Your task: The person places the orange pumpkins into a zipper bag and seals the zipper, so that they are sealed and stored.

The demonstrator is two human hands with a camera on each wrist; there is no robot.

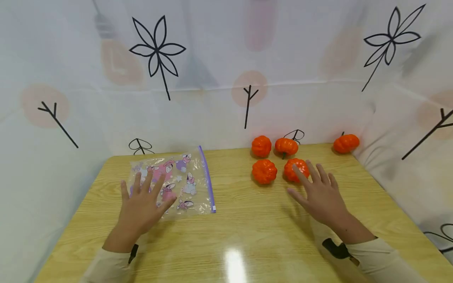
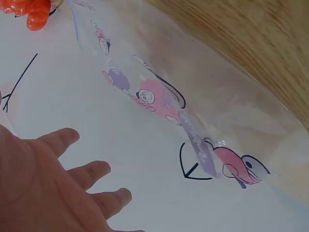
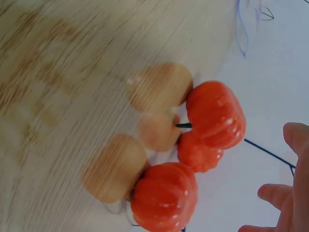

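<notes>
My left hand (image 1: 141,208) hovers with spread fingers over the near left part of a clear zip bag (image 1: 191,188). The bag lies flat, printed with pink and purple cartoon figures, its purple zip edge facing right. In the left wrist view the same left hand (image 2: 63,188) has straight fingers and nothing in them. My right hand (image 1: 323,200) is spread too, its fingertips overlapping a small orange pumpkin (image 1: 296,173). Beside that one sits another pumpkin (image 1: 264,171), with more pumpkins (image 1: 261,146) behind. The right wrist view shows glossy ribbed pumpkins (image 3: 216,114) near the right fingers (image 3: 275,195).
A lone pumpkin (image 1: 346,143) sits at the table's back right corner. The light wooden table (image 1: 226,228) meets a white cloth (image 1: 212,114) with leaf and twig drawings at the back and both sides. A dark band (image 1: 336,249) shows at the right wrist.
</notes>
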